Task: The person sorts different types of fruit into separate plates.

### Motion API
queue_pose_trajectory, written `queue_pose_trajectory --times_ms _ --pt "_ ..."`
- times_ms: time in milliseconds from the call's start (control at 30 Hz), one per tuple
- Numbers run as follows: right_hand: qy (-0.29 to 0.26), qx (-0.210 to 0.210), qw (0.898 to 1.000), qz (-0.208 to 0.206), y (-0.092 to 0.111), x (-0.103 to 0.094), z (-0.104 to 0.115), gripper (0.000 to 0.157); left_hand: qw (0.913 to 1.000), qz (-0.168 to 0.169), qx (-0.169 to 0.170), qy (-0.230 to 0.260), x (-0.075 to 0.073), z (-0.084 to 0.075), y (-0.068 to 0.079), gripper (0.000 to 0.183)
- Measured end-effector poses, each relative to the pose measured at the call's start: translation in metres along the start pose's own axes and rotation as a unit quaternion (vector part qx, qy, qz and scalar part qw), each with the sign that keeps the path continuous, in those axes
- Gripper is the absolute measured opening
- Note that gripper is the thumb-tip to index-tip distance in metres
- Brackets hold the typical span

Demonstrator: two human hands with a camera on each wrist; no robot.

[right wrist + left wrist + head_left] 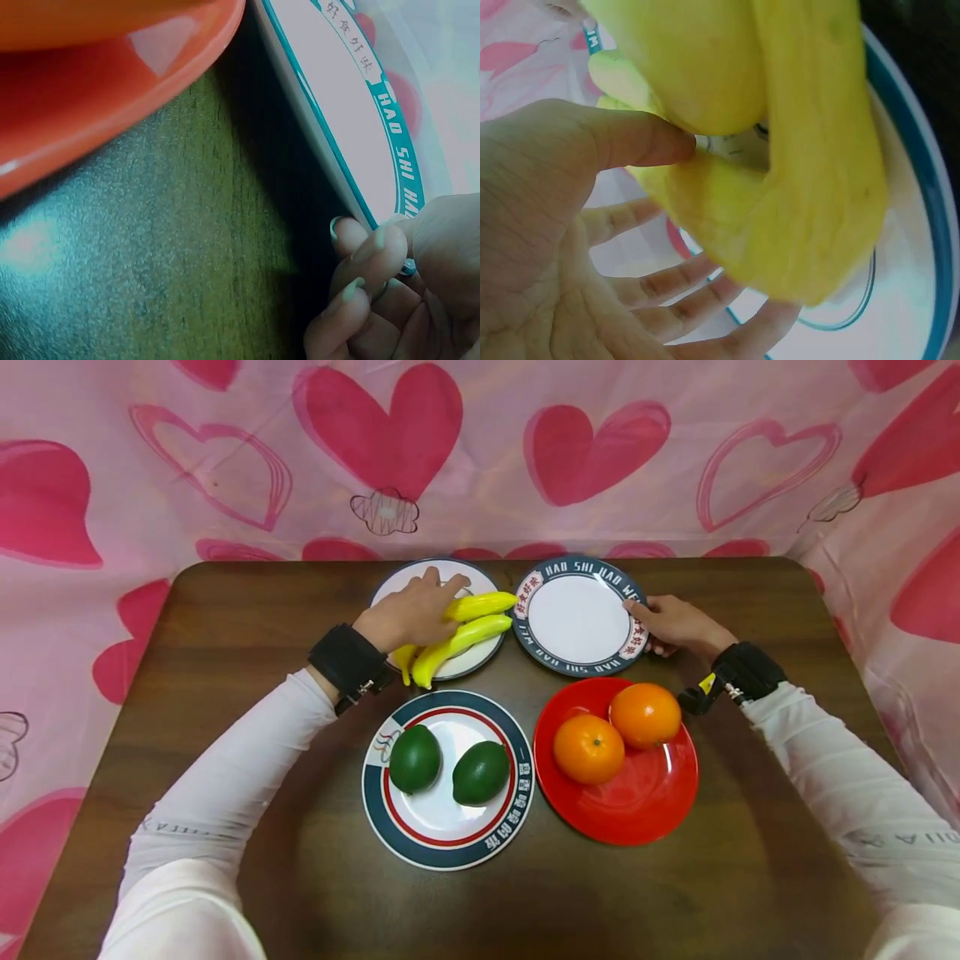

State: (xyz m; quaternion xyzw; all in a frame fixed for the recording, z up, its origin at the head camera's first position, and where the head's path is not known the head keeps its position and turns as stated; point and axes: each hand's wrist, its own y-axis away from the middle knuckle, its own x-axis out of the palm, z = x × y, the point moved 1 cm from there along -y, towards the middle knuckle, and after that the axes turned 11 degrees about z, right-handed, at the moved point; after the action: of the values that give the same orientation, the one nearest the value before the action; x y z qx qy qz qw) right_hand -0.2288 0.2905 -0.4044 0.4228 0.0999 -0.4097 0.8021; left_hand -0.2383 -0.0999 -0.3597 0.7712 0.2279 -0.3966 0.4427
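A bunch of yellow bananas (467, 639) lies over the back-left plate (480, 660), which is white with a dark rim. My left hand (417, 610) holds the bunch by its joined end; in the left wrist view the thumb (645, 139) presses one side and the fingers reach around the other. At the back right is a bare white plate (579, 618) with a dark lettered rim. My right hand (678, 625) pinches its right edge, thumb on top and fingers (367, 262) below. That plate looks tilted in the right wrist view.
In front stand a white plate (450, 822) with a dark rim and red ring, bearing two green lemon-shaped fruits (482, 772), and a red plate (637, 814) with two oranges (588, 749). A heart-patterned cloth (480, 460) hangs behind the wooden table (247, 635).
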Motion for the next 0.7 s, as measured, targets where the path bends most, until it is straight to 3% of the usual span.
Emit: queue_pose_trajectory --times_ms 700 --pt "-0.002 -0.004 1.0 -0.016 0.002 0.004 -0.003 0.065 0.9988 0.028 0.012 0.039 0.008 0.011 -0.019 0.061"
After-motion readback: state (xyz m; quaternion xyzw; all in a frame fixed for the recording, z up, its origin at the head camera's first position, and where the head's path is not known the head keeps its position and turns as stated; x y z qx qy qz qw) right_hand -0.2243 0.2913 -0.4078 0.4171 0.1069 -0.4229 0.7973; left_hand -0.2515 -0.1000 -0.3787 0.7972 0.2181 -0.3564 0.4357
